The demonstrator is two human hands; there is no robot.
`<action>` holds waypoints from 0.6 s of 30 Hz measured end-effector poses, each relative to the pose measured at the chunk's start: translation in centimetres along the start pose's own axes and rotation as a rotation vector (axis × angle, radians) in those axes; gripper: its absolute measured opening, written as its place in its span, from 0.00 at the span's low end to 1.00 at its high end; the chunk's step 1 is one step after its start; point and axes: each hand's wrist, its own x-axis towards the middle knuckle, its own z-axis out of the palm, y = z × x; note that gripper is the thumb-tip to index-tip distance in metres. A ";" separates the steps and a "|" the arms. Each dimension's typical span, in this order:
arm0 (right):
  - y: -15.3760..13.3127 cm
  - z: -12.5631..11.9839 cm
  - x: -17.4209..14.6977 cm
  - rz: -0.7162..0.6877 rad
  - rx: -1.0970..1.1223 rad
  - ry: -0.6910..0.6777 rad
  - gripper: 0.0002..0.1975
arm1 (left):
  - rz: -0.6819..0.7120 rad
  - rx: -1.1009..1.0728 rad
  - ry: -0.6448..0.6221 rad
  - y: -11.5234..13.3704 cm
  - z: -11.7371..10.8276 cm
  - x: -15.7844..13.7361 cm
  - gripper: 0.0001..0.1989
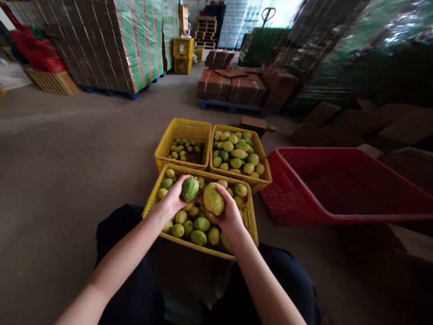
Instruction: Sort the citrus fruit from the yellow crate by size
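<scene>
There are two hands, the left hand (177, 193) and the right hand (232, 213); the held fruits (214, 199) are two, one per hand; the near yellow crates (191, 131) are three; the red crate (297, 198) is one; the far stack (183, 48) has two yellow crates; the crate fruits (198, 237) are many and overlap, so their exact number cannot be told.

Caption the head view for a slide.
Left hand holding a green fruit, right hand a yellow fruit, above the nearest yellow crate of more fruit.
</scene>
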 end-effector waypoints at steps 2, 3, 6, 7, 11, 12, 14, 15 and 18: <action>0.0 0.0 0.4 0.146 0.104 0.034 0.12 | 0.008 -0.004 -0.001 -0.1 -0.1 0.0 0.02; 0.0 0.1 0.6 0.233 0.169 0.058 0.11 | 0.007 -0.008 0.000 0.0 -0.1 0.0 0.03; -0.1 0.3 1.0 0.379 0.298 0.101 0.10 | 0.003 -0.039 0.023 0.3 0.1 -0.4 0.05; -0.1 0.4 1.1 0.396 0.314 0.100 0.10 | 0.004 -0.051 0.032 0.4 0.1 -0.5 0.06; 0.1 0.4 1.1 0.423 0.354 0.095 0.10 | 0.013 -0.080 0.051 0.9 0.0 -0.8 0.05; 0.1 0.4 1.1 0.424 0.363 0.099 0.09 | 0.017 -0.092 0.051 1.0 -0.2 -0.8 0.05; 0.2 0.3 1.0 0.426 0.371 0.104 0.09 | 0.029 -0.122 0.046 1.2 -0.5 -0.8 0.05; 0.3 0.3 1.0 0.432 0.370 0.104 0.09 | 0.035 -0.136 0.047 1.3 -0.6 -0.8 0.06; 0.4 0.3 0.9 0.463 0.355 0.102 0.09 | 0.052 -0.171 0.059 1.5 -0.9 -0.9 0.07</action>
